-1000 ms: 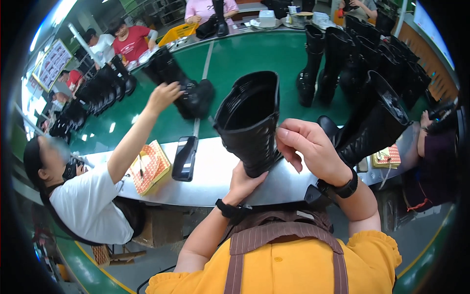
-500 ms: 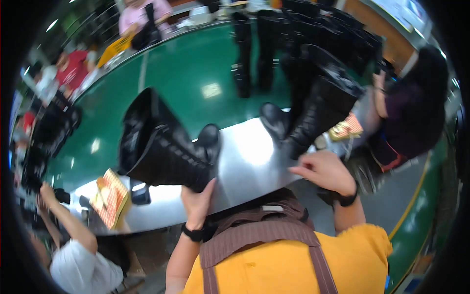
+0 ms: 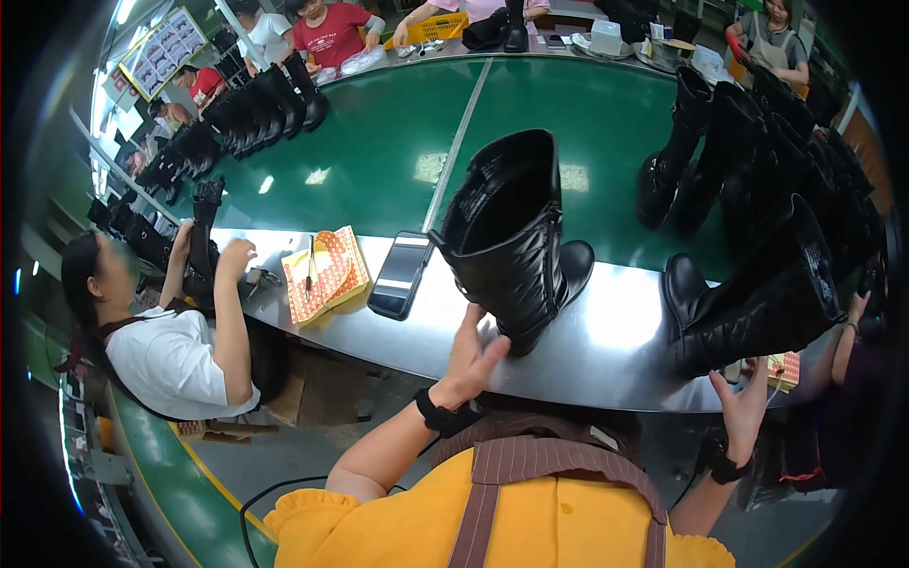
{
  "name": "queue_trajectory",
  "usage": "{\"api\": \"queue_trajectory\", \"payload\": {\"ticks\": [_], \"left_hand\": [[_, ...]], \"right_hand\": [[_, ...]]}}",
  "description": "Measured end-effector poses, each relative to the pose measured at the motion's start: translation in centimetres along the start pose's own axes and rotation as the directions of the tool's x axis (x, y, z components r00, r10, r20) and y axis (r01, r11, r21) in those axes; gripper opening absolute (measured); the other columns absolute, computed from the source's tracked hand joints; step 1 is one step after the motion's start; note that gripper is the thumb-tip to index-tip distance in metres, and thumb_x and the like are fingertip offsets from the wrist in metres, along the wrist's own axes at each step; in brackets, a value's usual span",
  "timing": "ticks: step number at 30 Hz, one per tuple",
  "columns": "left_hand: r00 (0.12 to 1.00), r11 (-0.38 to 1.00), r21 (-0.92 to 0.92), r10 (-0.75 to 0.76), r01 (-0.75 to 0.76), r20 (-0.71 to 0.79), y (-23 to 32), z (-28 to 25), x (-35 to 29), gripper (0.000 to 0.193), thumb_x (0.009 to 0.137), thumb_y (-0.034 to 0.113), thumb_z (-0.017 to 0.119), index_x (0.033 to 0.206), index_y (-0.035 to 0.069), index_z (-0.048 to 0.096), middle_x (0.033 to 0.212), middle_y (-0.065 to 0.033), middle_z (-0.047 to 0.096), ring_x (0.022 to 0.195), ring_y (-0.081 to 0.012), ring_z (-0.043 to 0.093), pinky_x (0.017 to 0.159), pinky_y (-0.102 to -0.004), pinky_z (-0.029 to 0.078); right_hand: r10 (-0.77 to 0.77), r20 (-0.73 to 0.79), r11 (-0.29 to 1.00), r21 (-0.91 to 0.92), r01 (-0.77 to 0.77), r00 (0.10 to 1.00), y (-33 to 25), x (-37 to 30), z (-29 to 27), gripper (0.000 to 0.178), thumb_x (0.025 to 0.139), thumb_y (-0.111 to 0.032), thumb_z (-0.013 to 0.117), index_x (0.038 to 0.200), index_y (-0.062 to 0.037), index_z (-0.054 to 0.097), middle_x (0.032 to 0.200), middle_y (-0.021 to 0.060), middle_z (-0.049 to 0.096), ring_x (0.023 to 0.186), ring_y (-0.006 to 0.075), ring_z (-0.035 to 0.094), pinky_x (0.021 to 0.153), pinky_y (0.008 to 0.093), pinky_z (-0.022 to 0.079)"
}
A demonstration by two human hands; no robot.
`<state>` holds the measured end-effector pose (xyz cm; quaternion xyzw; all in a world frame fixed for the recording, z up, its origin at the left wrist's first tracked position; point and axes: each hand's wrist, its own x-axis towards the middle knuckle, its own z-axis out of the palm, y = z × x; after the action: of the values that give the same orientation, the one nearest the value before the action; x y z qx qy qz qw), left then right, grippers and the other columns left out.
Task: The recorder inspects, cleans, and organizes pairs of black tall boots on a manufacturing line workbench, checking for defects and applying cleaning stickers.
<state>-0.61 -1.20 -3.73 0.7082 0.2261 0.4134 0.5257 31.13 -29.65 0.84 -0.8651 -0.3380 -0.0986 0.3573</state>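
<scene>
A tall black boot (image 3: 516,251) is stood upright on the steel counter (image 3: 606,346), its shaft rising toward 12 o'clock and its toe pointed toward 3 o'clock. The left hand (image 3: 471,358) is pressed against the boot's heel side from 7 o'clock, fingers spread and not closed round it. The right hand (image 3: 745,405) is held open, well apart at 4 o'clock, just below a second black boot (image 3: 748,308) leaning on the counter edge. A smartphone (image 3: 401,275) and a patterned orange box (image 3: 327,275) are laid at 9 o'clock of the boot. The left hand is the nearer one.
</scene>
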Motion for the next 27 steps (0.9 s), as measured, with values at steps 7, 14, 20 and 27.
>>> {"api": "queue_trajectory", "payload": {"ticks": [7, 14, 20, 27], "left_hand": [[0.762, 0.845, 0.262, 0.534, -0.467, -0.366, 3.2, 0.5, 1.3, 0.023, 0.093, 0.023, 0.046, 0.096, 0.001, 0.052, 0.086, -0.0111, 0.053, 0.082, -0.0199, 0.049, 0.078, -0.0327, 0.040], [0.661, 0.672, 0.054, 0.738, -0.739, -0.138, 9.1, 4.8, 3.2, 0.023, 0.093, 0.024, 0.049, 0.096, 0.002, 0.052, 0.080, -0.0109, 0.055, 0.073, -0.0210, 0.050, 0.070, -0.0352, 0.041], [0.742, 0.744, 0.059, 0.650, -0.665, 0.165, 13.9, 13.3, 9.3, 0.053, 0.076, 0.003, 0.070, 0.127, -0.002, 0.054, 0.115, -0.0180, 0.058, 0.105, -0.0335, 0.058, 0.090, -0.0372, 0.048], [0.927, 0.950, -0.166, 0.296, -0.263, 0.228, 15.1, 19.6, 13.4, 0.046, 0.097, 0.011, 0.059, 0.140, 0.007, 0.044, 0.097, -0.0091, 0.065, 0.085, -0.0113, 0.060, 0.080, -0.0244, 0.049]], "right_hand": [[0.046, 0.362, 0.830, 0.505, -0.238, 0.931, 1.3, 1.8, 4.7, 0.047, 0.072, -0.013, 0.086, 0.111, 0.0027, 0.065, 0.102, 0.0060, 0.069, 0.092, 0.0151, 0.062, 0.084, 0.0304, 0.050], [0.073, 0.312, 0.772, 0.584, -0.252, 0.947, 0.3, 0.9, 4.9, 0.049, 0.070, -0.015, 0.087, 0.110, 0.0038, 0.065, 0.101, 0.0067, 0.070, 0.092, 0.0143, 0.063, 0.087, 0.0313, 0.051], [-0.021, 0.512, 0.766, 0.560, -0.315, 0.859, -0.9, 0.0, 3.1, 0.071, 0.070, -0.012, 0.085, 0.131, 0.0027, 0.052, 0.126, 0.0094, 0.059, 0.118, 0.0211, 0.054, 0.102, 0.0337, 0.042], [0.001, 0.542, 0.745, 0.561, -0.362, 0.841, -0.4, 0.0, 3.0, 0.071, 0.068, -0.007, 0.083, 0.131, 0.0017, 0.053, 0.127, 0.0089, 0.058, 0.117, 0.0221, 0.053, 0.102, 0.0342, 0.041]]}}
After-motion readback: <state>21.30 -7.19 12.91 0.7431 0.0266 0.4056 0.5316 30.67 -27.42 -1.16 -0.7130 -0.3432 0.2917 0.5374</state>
